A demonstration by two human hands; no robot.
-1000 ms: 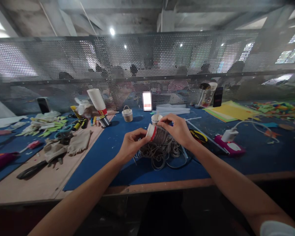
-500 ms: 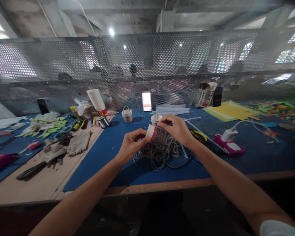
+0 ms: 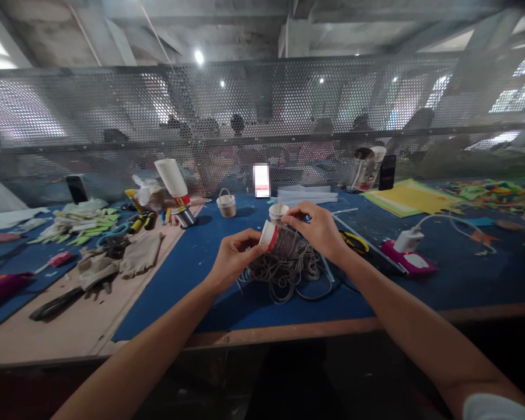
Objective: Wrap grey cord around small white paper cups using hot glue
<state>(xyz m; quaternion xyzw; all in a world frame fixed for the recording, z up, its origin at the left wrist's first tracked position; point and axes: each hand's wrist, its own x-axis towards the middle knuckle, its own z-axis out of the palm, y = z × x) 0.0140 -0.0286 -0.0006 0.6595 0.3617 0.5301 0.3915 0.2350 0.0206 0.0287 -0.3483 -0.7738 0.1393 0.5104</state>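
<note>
My left hand (image 3: 235, 256) grips a paper cup (image 3: 268, 233) with a red band, tilted on its side. Greyish cord (image 3: 284, 242) is wound around the part of the cup away from that hand. Beside the cup's far end, my right hand (image 3: 317, 230) is closed in a pinch on the cord; the short stretch at the fingertips is hard to see. Under both hands lies a loose, tangled heap of the same cord (image 3: 284, 273) on the blue table mat (image 3: 179, 291). Just behind the cup stands a cord-wrapped cup (image 3: 278, 211).
A small handled cup basket (image 3: 226, 205) and a leaning stack of paper cups (image 3: 170, 178) stand at the back left. Gloves (image 3: 140, 255) and scissors (image 3: 114, 233) lie left. On the right are yellow-handled pliers (image 3: 355, 242), a pink power bank (image 3: 413, 262) and coloured sheets (image 3: 411, 197).
My right hand has shifted very slightly beside the cup, with its fingers still pinched. My left hand and the cup have stayed almost where they were.
</note>
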